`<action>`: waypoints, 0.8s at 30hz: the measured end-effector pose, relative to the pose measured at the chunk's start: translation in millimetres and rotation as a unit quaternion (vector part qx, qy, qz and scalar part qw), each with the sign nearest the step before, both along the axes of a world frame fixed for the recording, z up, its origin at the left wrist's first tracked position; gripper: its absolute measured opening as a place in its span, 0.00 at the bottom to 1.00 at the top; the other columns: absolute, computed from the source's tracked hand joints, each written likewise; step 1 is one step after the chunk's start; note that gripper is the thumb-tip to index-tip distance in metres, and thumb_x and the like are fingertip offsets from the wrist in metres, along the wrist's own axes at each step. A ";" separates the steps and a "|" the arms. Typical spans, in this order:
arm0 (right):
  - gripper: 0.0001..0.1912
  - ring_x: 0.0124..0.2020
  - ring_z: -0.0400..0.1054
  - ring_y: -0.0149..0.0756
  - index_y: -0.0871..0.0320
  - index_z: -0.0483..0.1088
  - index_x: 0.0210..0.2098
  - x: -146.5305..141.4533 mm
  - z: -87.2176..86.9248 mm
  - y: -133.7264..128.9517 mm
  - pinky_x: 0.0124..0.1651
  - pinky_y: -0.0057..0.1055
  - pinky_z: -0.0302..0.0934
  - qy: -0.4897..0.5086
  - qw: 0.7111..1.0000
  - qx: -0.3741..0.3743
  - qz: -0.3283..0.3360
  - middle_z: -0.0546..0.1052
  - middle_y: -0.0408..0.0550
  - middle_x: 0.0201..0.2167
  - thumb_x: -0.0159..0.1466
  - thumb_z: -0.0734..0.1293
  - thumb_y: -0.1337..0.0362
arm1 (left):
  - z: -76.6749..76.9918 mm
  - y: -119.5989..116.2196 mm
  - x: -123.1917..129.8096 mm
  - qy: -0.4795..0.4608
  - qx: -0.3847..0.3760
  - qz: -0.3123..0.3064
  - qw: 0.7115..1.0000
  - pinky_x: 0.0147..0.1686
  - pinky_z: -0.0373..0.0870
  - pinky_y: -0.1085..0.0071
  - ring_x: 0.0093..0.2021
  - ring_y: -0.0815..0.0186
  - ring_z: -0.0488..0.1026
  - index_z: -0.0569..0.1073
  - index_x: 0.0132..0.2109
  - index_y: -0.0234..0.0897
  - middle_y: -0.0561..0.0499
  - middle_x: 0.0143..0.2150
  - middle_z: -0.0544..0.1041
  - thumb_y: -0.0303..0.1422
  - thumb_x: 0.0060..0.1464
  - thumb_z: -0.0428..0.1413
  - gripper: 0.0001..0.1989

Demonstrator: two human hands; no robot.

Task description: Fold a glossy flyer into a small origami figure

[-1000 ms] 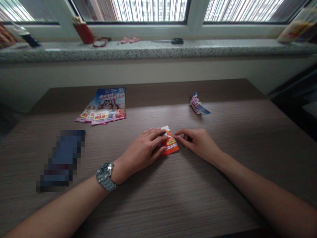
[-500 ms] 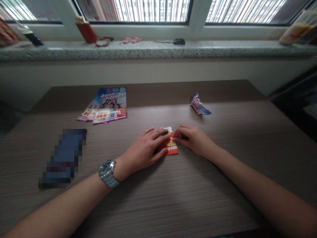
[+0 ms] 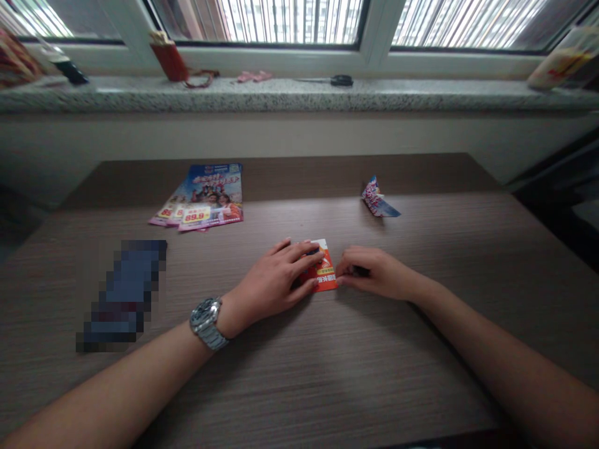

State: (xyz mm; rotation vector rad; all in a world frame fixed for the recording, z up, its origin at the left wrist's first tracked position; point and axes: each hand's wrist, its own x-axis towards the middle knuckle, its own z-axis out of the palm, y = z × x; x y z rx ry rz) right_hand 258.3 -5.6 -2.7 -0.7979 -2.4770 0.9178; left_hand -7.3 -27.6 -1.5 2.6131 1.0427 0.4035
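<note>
Fingers (image 3: 307, 264) of the left hand (image 3: 274, 279) are loosely spread, lying flat over the small red-orange and white printed paper (image 3: 327, 277) on the grey-brown wood-grain table (image 3: 309, 380). The right hand (image 3: 379, 272) is curled up at the paper's right edge, can't tell if it's actually pinching it. Further out there's a folded blue-and-pink paper piece (image 3: 376, 201), plus fanned glossy blue-and-pink flyers (image 3: 213, 196) off to the left.

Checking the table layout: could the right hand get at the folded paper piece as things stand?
Probably yes: the folded paper piece lies beyond the right hand, with just tabletop showing between them.
</note>
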 end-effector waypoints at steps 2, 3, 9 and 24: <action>0.07 0.32 0.65 0.33 0.58 0.72 0.36 -3.0 -2.8 1.0 0.36 0.28 0.58 0.009 0.998 0.007 -0.068 0.72 0.44 0.29 0.70 0.67 0.62 | -0.1 -0.1 0.0 -0.004 0.001 -0.003 1.000 0.71 0.52 0.49 0.68 0.55 0.64 0.65 0.67 0.46 0.44 0.69 0.65 0.38 0.67 0.52 0.23; 0.06 0.32 0.65 0.33 0.58 0.72 0.36 -5.5 -4.2 1.5 0.36 0.28 0.58 0.008 0.995 0.019 -0.093 0.72 0.44 0.29 0.69 0.67 0.63 | -0.3 -0.3 0.0 -0.006 0.003 -0.004 1.000 0.71 0.52 0.49 0.68 0.55 0.64 0.65 0.67 0.46 0.45 0.69 0.65 0.38 0.67 0.53 0.23; 0.03 0.34 0.65 0.34 0.58 0.71 0.35 -20.2 -8.3 3.8 0.37 0.29 0.58 -0.018 0.988 0.064 -0.140 0.71 0.45 0.32 0.67 0.68 0.69 | -2.5 -0.7 -0.8 -0.001 0.016 0.003 1.000 0.71 0.54 0.51 0.68 0.55 0.63 0.65 0.68 0.43 0.43 0.70 0.64 0.39 0.67 0.53 0.25; 0.04 0.31 0.66 0.32 0.60 0.72 0.33 -35.7 -8.6 38.0 0.35 0.28 0.58 -0.046 0.976 0.086 -0.195 0.71 0.44 0.31 0.65 0.70 0.72 | -2.2 -0.4 -1.2 0.017 0.047 0.003 0.999 0.71 0.53 0.51 0.67 0.56 0.65 0.66 0.66 0.44 0.45 0.68 0.66 0.40 0.67 0.53 0.23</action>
